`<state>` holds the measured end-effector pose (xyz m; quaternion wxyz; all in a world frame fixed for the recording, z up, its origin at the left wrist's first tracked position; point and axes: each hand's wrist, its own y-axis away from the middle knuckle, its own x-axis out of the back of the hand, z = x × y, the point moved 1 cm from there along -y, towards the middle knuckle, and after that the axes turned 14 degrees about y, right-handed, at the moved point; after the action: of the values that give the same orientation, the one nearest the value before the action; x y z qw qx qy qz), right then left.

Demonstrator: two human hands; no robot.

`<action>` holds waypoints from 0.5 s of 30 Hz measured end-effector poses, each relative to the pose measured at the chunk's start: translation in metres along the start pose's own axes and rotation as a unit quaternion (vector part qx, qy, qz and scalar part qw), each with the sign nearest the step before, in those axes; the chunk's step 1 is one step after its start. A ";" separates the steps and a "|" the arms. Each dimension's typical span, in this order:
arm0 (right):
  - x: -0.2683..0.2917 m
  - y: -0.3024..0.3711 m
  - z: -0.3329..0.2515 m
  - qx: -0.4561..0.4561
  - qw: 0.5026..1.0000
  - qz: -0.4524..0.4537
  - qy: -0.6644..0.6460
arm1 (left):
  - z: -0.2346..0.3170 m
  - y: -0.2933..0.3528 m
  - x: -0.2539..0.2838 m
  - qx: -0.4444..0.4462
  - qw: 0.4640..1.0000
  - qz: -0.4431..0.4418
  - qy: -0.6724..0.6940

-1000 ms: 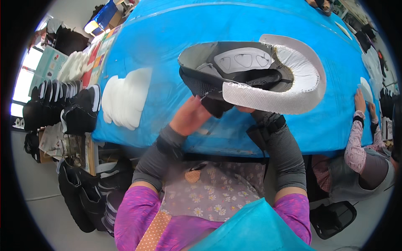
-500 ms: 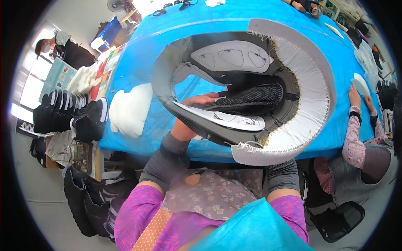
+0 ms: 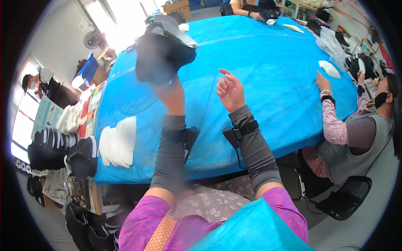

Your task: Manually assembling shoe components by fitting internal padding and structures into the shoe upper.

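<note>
A: Where is the shoe at this moment?

B: The black shoe point(image 3: 164, 52) is lifted clear of the blue bench point(image 3: 268, 62), up at the far left, blurred. The left hand point(image 3: 171, 95) is closed around its lower part and carries it alone.

A: And the right hand point(image 3: 230, 90)?

B: Open, palm up, fingers loosely curled, holding nothing, just beside the left.

A: How should the person handle the shoe well from here?

B: Probably by keeping a firm hold low on the shoe and swinging it clear of the stack of white insoles point(image 3: 118, 142) near the bench's left edge.
</note>
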<state>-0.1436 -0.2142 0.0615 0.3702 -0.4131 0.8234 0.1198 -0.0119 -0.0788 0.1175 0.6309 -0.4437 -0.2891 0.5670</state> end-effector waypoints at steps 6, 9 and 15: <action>-0.016 -0.015 -0.057 0.058 0.991 -0.104 -0.055 | -0.017 0.015 -0.030 -0.088 0.989 -0.056 -0.109; -0.031 -0.023 -0.087 0.082 0.984 -0.160 0.007 | -0.024 0.024 -0.030 -0.101 0.984 -0.101 -0.102; -0.035 -0.036 -0.092 -0.010 0.975 -0.212 0.064 | -0.054 0.032 -0.024 -0.042 0.997 -0.061 -0.024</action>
<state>-0.1492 -0.2626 0.1544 0.3297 -0.5884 0.7380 0.0204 0.0161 -0.1156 0.0690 0.6378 -0.4380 -0.3544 0.5251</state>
